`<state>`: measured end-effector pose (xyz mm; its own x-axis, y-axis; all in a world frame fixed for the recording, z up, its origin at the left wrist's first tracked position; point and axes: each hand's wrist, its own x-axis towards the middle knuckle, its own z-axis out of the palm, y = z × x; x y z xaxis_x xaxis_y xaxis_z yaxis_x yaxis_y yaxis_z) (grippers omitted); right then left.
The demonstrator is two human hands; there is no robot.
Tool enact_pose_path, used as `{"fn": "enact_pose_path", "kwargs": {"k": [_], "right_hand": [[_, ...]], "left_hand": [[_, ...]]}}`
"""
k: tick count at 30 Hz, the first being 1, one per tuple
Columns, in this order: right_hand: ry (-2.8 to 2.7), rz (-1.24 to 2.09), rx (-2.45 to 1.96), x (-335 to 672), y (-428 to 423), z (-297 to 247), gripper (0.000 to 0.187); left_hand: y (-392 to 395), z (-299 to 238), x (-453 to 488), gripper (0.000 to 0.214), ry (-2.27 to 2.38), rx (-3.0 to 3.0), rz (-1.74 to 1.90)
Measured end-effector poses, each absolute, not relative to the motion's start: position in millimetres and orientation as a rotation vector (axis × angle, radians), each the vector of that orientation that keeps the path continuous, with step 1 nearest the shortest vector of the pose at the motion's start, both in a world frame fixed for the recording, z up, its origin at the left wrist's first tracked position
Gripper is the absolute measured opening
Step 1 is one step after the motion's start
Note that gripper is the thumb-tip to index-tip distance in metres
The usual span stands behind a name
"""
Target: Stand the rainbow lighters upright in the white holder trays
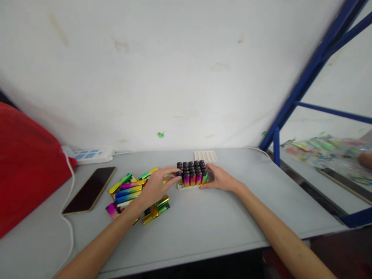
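Note:
Several lighters (192,178) with black tops and shiny rainbow-coloured bodies stand upright in rows in a white tray (188,187). My left hand (161,181) pinches the black top of a lighter (179,178) at the tray's front left corner. At the right end of the tray, my right hand (219,178) is curved around the tray and its outer lighters, thumb at the front corner and fingers at the back. Under and beside my left forearm lies a loose pile of metallic lighters (128,190), partly hidden by that arm.
Behind the filled tray lies another white tray (205,156) with holes. To the left are a phone (90,190), a power strip (94,155), a white cable (71,228) and a red bag (26,162). A blue metal frame (276,143) borders the right; another person's hand (365,159) shows beyond.

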<state>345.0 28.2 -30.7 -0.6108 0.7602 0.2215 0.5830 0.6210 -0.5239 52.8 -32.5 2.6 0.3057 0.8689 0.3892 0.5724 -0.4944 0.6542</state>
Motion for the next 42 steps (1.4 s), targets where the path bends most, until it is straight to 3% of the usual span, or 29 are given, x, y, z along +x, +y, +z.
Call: {"fn": "enact_pose_path", "kwargs": {"k": [11, 14, 17, 21, 25, 30, 34, 42], "right_hand": [[-2.409, 0.597, -1.076, 345.4, 27.6, -30.2, 0.063], [-2.407, 0.605, -1.078, 345.7, 28.0, -31.7, 0.064], [-2.408, 0.591, -1.082, 346.0, 28.8, -33.4, 0.064], [-2.416, 0.587, -1.073, 346.3, 29.3, -34.1, 0.064], [-2.422, 0.591, -1.08, 346.2, 28.6, -32.7, 0.065], [-2.424, 0.595, -1.092, 345.8, 28.0, -31.9, 0.065], [-2.409, 0.594, -1.068, 345.9, 28.7, -32.4, 0.063], [-2.413, 0.588, -1.041, 346.5, 29.3, -32.8, 0.061]], "left_hand": [[-36.0, -4.8, 60.9, 0.033, 1.292, 2.31, 0.97], [-35.4, 4.7, 49.7, 0.041, 1.41, 2.305, 0.905], [-25.2, 16.8, 19.7, 0.035, 1.662, 2.324, 0.85], [-5.3, 12.3, -25.5, 0.037, 2.026, 2.333, 0.592], [4.1, -5.4, -46.9, 0.038, 2.013, 2.29, 0.38], [-0.7, -1.5, -43.8, 0.028, 1.897, 2.259, 0.625], [-9.1, 18.4, -29.1, 0.033, 1.851, 2.086, 0.945], [-19.5, 32.4, 10.9, 0.036, 1.576, 1.709, 1.218]]}}
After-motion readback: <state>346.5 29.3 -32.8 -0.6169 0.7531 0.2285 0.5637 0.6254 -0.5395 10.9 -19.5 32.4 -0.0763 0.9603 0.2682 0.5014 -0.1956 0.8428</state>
